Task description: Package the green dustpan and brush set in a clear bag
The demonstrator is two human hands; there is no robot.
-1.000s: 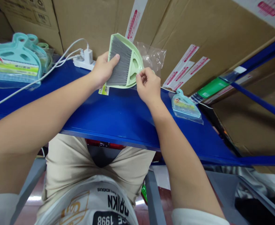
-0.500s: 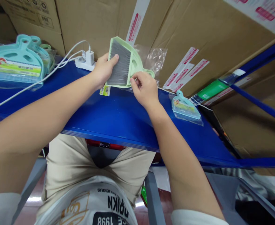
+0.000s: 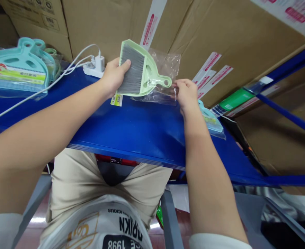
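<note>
My left hand [image 3: 115, 76] grips a light green dustpan [image 3: 156, 76] with a grey-bristled brush [image 3: 133, 69] nested in it, the thumb pressing on the bristles. The dustpan's handle points right, and a clear plastic bag [image 3: 171, 64] lies around that end and behind it. Just right of the handle, my right hand [image 3: 185, 92] pinches the edge of the bag between its fingertips. Below the left hand, a small yellow-green label card [image 3: 116, 100] lies on the blue shelf [image 3: 131, 128].
Bagged light blue dustpans [image 3: 29, 62] lie at the left. A white power strip [image 3: 93, 71] with plugged-in chargers and cables stands behind. Right of my right arm are another bagged blue dustpan [image 3: 211, 119] and a green-labelled bottle [image 3: 236, 98]. Cardboard boxes [image 3: 110, 24] wall the back.
My right hand has moved right, from the dustpan's handle base to beyond its tip, drawing the bag out along the handle. My left hand and the dustpan stay almost where they were.
</note>
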